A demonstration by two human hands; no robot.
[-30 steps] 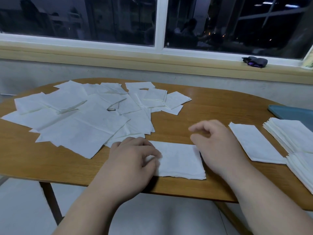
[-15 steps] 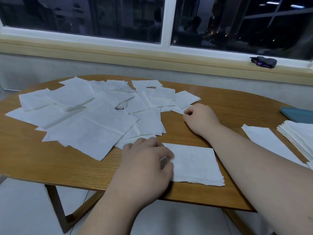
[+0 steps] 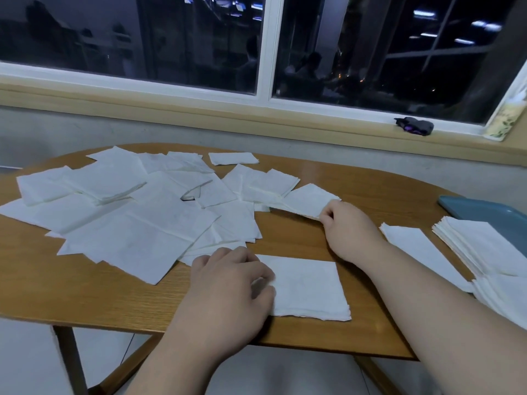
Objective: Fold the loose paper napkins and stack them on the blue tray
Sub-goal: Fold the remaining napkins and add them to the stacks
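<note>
Newly pinched by the right hand [image 3: 348, 229], a loose napkin [image 3: 308, 199] must be drawn in for folding; the folded napkin [image 3: 308, 286] is gripped by the left hand [image 3: 228, 283].

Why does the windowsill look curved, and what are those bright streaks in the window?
Head view: the wide-angle lens bows the windowsill and the table. It is dark outside, so the window pane mirrors what look like indoor lights. Dim lighting leaves the loose napkins greyish.
</note>
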